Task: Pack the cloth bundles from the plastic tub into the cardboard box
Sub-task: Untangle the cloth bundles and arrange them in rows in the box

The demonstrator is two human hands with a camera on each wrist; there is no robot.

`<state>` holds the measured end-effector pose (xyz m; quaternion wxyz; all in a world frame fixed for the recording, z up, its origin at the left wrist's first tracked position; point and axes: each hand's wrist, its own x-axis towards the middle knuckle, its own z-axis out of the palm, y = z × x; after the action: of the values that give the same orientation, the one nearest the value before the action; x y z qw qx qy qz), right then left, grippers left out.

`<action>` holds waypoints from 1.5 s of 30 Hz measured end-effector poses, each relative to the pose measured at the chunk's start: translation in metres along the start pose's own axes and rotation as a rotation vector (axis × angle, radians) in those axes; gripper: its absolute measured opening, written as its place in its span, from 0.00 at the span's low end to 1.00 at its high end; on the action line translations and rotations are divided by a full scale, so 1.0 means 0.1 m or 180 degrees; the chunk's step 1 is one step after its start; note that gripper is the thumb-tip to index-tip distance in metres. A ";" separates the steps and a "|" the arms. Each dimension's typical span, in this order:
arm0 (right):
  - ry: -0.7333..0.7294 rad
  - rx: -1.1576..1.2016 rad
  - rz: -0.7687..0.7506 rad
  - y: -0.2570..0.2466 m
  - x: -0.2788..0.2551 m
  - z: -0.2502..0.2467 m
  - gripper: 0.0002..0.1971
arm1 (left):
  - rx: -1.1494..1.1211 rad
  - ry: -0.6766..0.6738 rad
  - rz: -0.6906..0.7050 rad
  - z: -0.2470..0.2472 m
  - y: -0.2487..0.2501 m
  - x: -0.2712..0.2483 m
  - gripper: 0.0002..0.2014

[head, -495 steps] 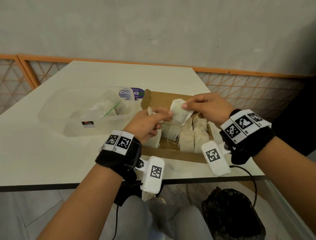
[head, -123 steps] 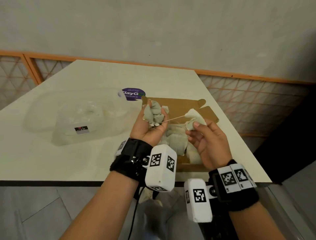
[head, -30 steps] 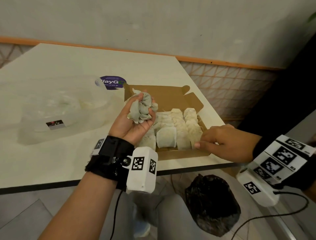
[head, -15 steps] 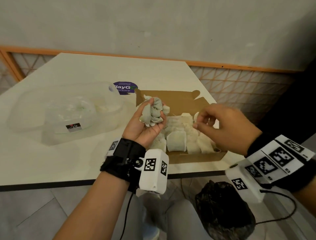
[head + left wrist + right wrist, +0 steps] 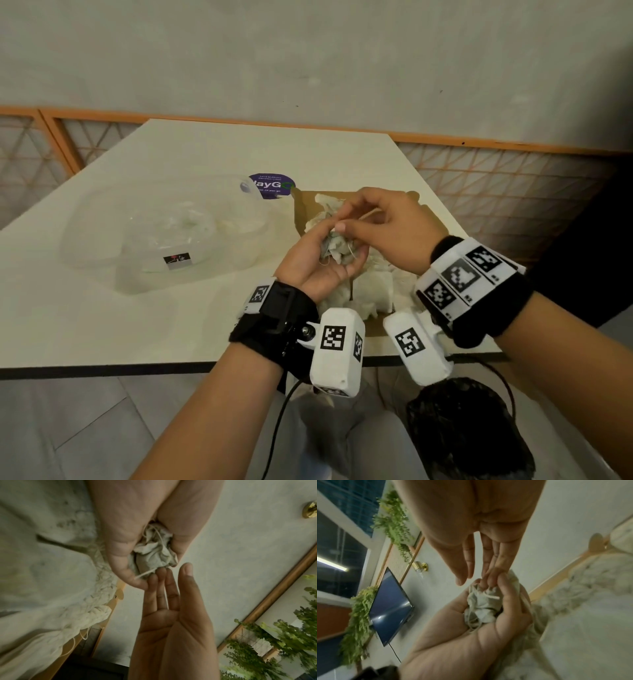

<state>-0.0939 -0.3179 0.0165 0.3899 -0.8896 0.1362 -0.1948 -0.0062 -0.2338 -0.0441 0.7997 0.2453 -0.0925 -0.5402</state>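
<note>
My left hand is palm up over the cardboard box, gripping a clump of pale cloth bundles with loose strings. In the left wrist view the bundles sit between its curled fingers and thumb. My right hand reaches in from the right; its straight fingertips touch the top of the clump while the thumb stands apart. Packed bundles fill the box below both hands. The clear plastic tub stands to the left with pale contents I cannot make out.
A purple round sticker lies on the white table behind the tub. The table's near edge runs just under my wrists. A black bag sits on the floor below. An orange lattice railing borders the table.
My right hand has come up from the box's front right edge to the clump held in my left hand. The left hand keeps its grip and stays over the box.
</note>
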 end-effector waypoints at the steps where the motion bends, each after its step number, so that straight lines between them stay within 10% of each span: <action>1: 0.0079 -0.0014 -0.0013 0.03 -0.02 -0.03 0.04 | -0.0102 0.0056 -0.0057 0.00 0.00 0.00 0.10; 4: 0.0168 -0.0302 0.0031 0.09 -0.12 -0.13 0.07 | -0.0492 0.0114 -0.0143 -0.02 0.00 0.00 0.06; 10: -0.1454 -0.1673 0.0282 0.24 -0.50 -0.14 0.13 | -0.0650 0.0292 0.0021 -0.01 0.00 0.01 0.06; 21: -0.0846 0.0180 0.0947 0.31 -0.28 -0.32 0.05 | -0.0405 0.0289 0.0012 -0.01 0.00 0.00 0.02; 35: -0.1585 -0.0126 0.1303 0.38 -0.18 -0.36 0.03 | -0.0595 0.0340 0.0089 -0.02 0.01 -0.03 0.02; 45: -0.0453 -0.1110 0.0712 0.43 -0.35 -0.30 0.04 | -0.0606 0.0367 0.0104 0.00 0.01 -0.04 0.04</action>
<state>-0.1418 -0.3513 -0.0054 0.2580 -0.9344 0.2379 -0.0606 -0.0071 -0.2294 -0.0432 0.8321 0.1973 0.0013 -0.5184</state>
